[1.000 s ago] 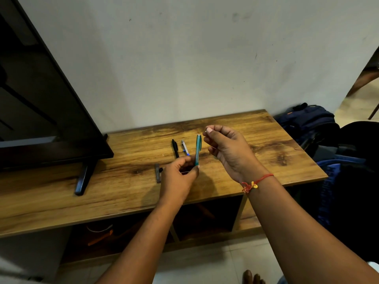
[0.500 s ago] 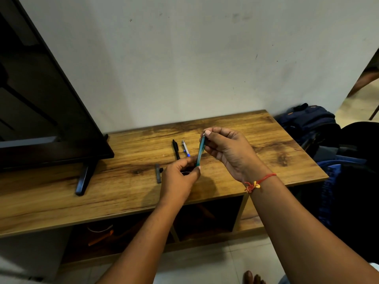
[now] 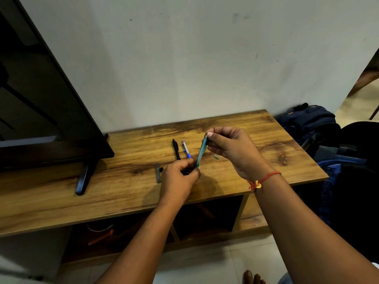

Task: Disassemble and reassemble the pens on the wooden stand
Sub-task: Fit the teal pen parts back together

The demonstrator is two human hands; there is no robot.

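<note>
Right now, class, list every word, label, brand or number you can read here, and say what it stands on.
None can be read. The teal pen, the black pen and the blue pen show no legible print; any marking is too small. The television and the backpack show no readable brand.

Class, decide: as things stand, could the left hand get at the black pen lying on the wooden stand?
Probably yes: the black pen lies just beyond the left hand, nothing between. But that hand grips the teal pen, so it must let go first.
</note>
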